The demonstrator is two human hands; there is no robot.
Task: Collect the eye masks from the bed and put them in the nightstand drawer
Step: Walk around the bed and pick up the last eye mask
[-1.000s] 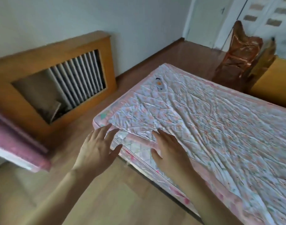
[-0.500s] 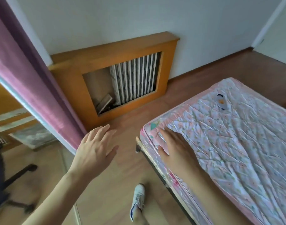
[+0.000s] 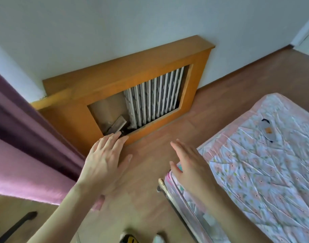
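One eye mask [image 3: 267, 130], grey with a dark rim and an orange patch, lies flat on the bed [image 3: 265, 174] near its far left edge. The bed has a pink floral quilt and fills the right side of the view. My right hand [image 3: 190, 165] hovers with fingers spread over the bed's near left corner, well short of the mask. My left hand [image 3: 104, 160] is held out over the wooden floor, fingers apart and holding nothing. No nightstand or drawer is in view.
A wooden radiator cover [image 3: 125, 95] stands against the white wall ahead. A purple curtain [image 3: 25, 146] hangs at the left. Wooden floor lies between bed and wall. My shoes [image 3: 129, 239] show at the bottom edge, and a dark chair leg [image 3: 18, 225] at the lower left.
The view has swung left, away from the bed toward the wall and curtain. My right hand has lifted off the quilt's corner; both hands stay spread and hold nothing.
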